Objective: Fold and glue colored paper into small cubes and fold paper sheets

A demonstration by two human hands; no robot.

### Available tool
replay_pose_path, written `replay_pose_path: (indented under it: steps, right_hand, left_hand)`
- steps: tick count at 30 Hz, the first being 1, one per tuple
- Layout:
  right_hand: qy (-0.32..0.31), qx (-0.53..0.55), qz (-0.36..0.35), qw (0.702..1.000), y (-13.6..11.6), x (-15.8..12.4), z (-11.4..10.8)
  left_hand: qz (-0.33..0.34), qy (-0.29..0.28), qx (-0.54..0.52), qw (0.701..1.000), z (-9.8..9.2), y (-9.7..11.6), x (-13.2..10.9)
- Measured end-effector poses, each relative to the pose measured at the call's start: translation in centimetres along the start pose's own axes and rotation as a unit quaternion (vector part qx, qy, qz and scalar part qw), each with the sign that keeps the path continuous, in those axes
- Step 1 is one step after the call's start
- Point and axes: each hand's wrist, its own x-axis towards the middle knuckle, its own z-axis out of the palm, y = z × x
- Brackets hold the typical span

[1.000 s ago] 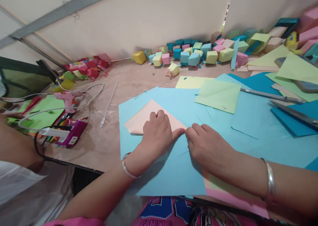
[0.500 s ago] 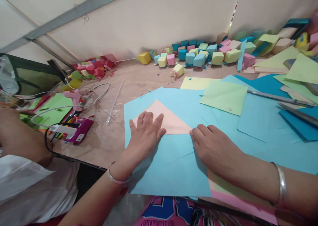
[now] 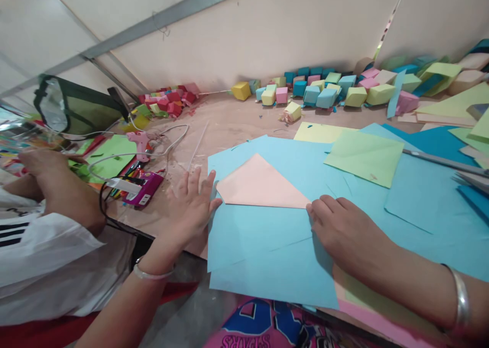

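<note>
A folded peach paper (image 3: 262, 185) lies on a large light blue sheet (image 3: 263, 256), its long straight edge toward me and its peak pointing away. My right hand (image 3: 336, 225) is closed at the paper's right corner, fingertips pinching it. Just left of the paper, my left hand (image 3: 191, 205) is raised with its fingers spread, apart from the paper and holding nothing. A light green square (image 3: 364, 156) rests on the blue sheet farther right.
Paper cubes (image 3: 326, 98) line the wall. Scissors (image 3: 443, 160) lie at right. At left are a pink glue gun (image 3: 140, 145), a purple power box (image 3: 147, 188), a white cord and a seated person's arm (image 3: 64, 190).
My left hand has lifted off the peach paper and moved left, uncovering the paper's left corner. My right hand still pinches the right corner. The view has swung left, showing more of the person beside me.
</note>
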Motion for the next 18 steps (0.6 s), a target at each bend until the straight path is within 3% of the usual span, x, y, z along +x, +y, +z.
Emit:
replay_pose_path:
  steps: [3,5,10,14,18]
  right_hand:
    - [-0.008,0.007,-0.004,1.000,0.0,0.0,0.0]
    - [-0.010,0.011,-0.001,1.000,0.0,0.1,0.1]
    - [-0.006,0.003,0.010,1.000,-0.4,0.3,0.2]
    - [0.006,0.011,0.011,1.000,-0.7,0.5,0.0]
    - [0.014,0.013,-0.004,1.000,-0.5,0.7,0.2]
  left_hand:
    - [0.004,0.050,-0.015,0.999,-1.0,0.5,-0.6]
    - [0.048,0.060,-0.058,0.995,-2.2,2.2,-1.3]
    - [0.257,-0.049,-0.194,0.946,-4.1,7.9,-1.5]
    - [0.323,-0.032,-0.235,0.916,-3.2,11.2,0.7]
    - [0.388,0.009,-0.216,0.896,-1.2,12.9,2.8]
